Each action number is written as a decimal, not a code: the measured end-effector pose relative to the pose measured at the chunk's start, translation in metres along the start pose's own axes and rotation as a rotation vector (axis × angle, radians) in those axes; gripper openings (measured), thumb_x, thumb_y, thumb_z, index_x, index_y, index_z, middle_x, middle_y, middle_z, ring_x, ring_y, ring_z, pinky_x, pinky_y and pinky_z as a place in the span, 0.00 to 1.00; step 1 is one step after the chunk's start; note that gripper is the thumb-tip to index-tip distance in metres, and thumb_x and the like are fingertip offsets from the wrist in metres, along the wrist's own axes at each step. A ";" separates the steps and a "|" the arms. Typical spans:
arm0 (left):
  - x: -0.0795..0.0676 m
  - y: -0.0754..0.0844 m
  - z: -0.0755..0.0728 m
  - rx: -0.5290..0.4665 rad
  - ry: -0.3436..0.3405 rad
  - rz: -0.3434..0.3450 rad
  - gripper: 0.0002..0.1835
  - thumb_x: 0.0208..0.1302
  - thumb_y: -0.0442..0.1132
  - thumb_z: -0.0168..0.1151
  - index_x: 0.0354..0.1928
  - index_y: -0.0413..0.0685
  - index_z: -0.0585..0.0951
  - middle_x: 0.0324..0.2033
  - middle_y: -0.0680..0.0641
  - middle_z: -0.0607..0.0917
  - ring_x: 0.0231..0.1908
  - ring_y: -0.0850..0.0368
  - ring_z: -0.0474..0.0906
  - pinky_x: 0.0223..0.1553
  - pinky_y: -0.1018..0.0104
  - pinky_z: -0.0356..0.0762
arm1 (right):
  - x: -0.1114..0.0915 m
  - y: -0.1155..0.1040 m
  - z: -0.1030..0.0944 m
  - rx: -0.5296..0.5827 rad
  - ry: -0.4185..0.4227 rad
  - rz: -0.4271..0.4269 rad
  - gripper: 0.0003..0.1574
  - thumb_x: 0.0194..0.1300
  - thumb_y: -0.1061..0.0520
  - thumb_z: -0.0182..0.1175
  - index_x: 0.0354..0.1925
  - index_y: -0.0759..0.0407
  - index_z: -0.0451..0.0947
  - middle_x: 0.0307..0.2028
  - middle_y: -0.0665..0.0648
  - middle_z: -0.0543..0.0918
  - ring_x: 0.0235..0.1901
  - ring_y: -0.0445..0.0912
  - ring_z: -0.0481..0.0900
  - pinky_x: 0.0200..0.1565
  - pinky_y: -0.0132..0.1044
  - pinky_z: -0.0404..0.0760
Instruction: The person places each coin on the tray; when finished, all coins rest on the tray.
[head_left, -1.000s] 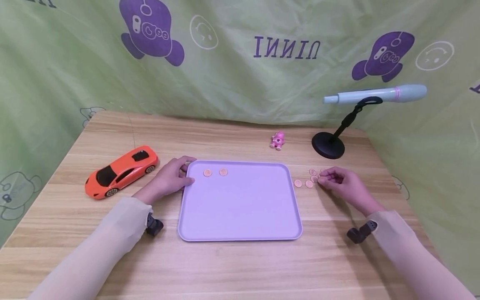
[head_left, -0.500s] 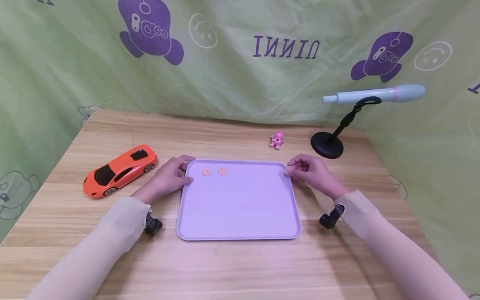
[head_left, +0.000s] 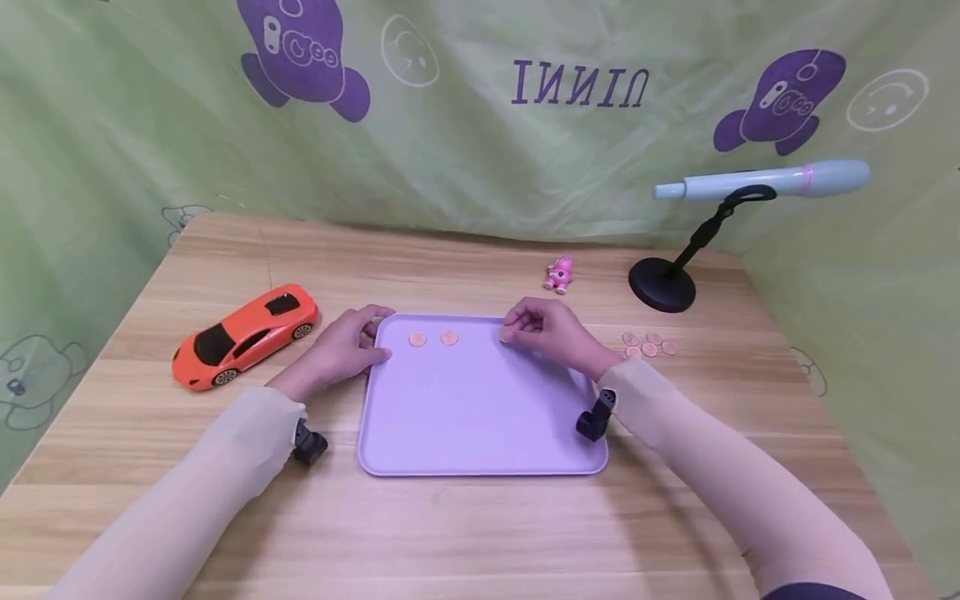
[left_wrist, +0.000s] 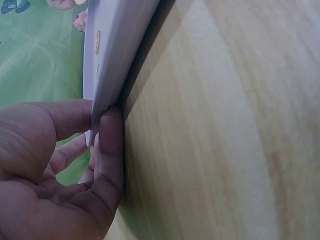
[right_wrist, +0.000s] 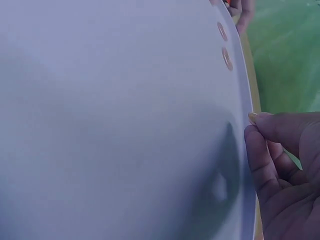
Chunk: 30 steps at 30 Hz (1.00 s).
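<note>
A lavender tray [head_left: 480, 408] lies flat on the wooden table. My left hand [head_left: 345, 343] grips its far left corner, and the left wrist view shows the thumb [left_wrist: 75, 117] on the rim with a finger on the outer side. Two copper-coloured coins, a left one [head_left: 417, 339] and a right one [head_left: 448, 337], lie in a row inside the tray near its far edge. Over that edge, farther right, my right hand [head_left: 553, 333] pinches another coin [right_wrist: 252, 117] between thumb and index finger. Its other fingers are curled behind.
Several loose coins [head_left: 650, 350] lie on the table right of the tray. An orange toy car [head_left: 246, 337] stands at the left. Behind the tray sit a small pink figure [head_left: 558, 275] and a black stand [head_left: 663, 285] bearing a pale blue microphone [head_left: 761, 181]. A green curtain [head_left: 465, 167] hangs behind.
My right hand has picked a coin from the group on the table and carried it left, over the tray. The left hand still holds the tray's corner, and the two coins there lie as before.
</note>
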<state>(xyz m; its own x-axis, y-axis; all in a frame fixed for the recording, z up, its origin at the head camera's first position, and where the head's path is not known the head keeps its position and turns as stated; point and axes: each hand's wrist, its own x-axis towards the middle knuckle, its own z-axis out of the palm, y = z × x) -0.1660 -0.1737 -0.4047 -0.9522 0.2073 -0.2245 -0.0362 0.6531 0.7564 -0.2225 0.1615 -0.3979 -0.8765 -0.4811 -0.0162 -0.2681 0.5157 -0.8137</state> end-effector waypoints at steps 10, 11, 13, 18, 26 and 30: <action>-0.001 0.002 0.000 -0.017 -0.011 0.011 0.35 0.70 0.31 0.65 0.76 0.39 0.66 0.55 0.32 0.78 0.42 0.49 0.80 0.39 0.66 0.83 | 0.014 -0.010 0.029 -0.027 -0.050 -0.011 0.10 0.65 0.61 0.73 0.43 0.64 0.84 0.38 0.60 0.88 0.36 0.40 0.82 0.40 0.26 0.81; -0.001 0.002 0.000 -0.019 -0.013 0.008 0.35 0.70 0.31 0.65 0.76 0.39 0.66 0.55 0.32 0.77 0.42 0.49 0.81 0.38 0.66 0.83 | 0.014 -0.011 0.031 -0.038 -0.055 -0.013 0.10 0.65 0.61 0.72 0.43 0.63 0.84 0.38 0.59 0.88 0.37 0.41 0.82 0.41 0.27 0.81; -0.001 0.002 0.001 -0.020 -0.012 0.004 0.35 0.70 0.31 0.65 0.76 0.39 0.66 0.55 0.32 0.77 0.42 0.49 0.80 0.38 0.66 0.83 | 0.016 -0.013 0.034 -0.056 -0.059 -0.021 0.10 0.66 0.61 0.72 0.43 0.63 0.84 0.39 0.59 0.88 0.38 0.42 0.83 0.43 0.28 0.82; -0.001 0.000 0.000 -0.009 0.009 0.027 0.34 0.69 0.31 0.66 0.75 0.39 0.67 0.54 0.32 0.78 0.43 0.49 0.81 0.39 0.67 0.82 | 0.018 -0.020 0.039 -0.102 -0.041 -0.033 0.08 0.68 0.62 0.70 0.43 0.64 0.83 0.38 0.60 0.87 0.38 0.45 0.83 0.44 0.30 0.81; 0.000 -0.003 0.001 -0.020 0.010 0.054 0.34 0.68 0.31 0.65 0.75 0.37 0.67 0.52 0.31 0.79 0.43 0.49 0.82 0.38 0.66 0.82 | 0.019 -0.025 0.043 -0.182 -0.042 0.008 0.06 0.68 0.65 0.67 0.43 0.66 0.83 0.38 0.60 0.86 0.38 0.45 0.82 0.43 0.30 0.80; 0.000 -0.004 0.001 -0.018 0.014 0.052 0.34 0.68 0.30 0.65 0.75 0.37 0.67 0.52 0.31 0.80 0.42 0.49 0.82 0.38 0.66 0.82 | 0.018 -0.027 0.044 -0.201 -0.037 0.009 0.06 0.68 0.65 0.67 0.43 0.66 0.83 0.37 0.60 0.86 0.38 0.45 0.81 0.44 0.31 0.80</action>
<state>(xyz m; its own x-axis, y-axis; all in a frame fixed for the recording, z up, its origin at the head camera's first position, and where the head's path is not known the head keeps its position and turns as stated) -0.1658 -0.1755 -0.4089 -0.9570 0.2308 -0.1759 0.0085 0.6282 0.7780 -0.2139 0.1081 -0.4018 -0.8650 -0.4995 -0.0478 -0.3377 0.6499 -0.6808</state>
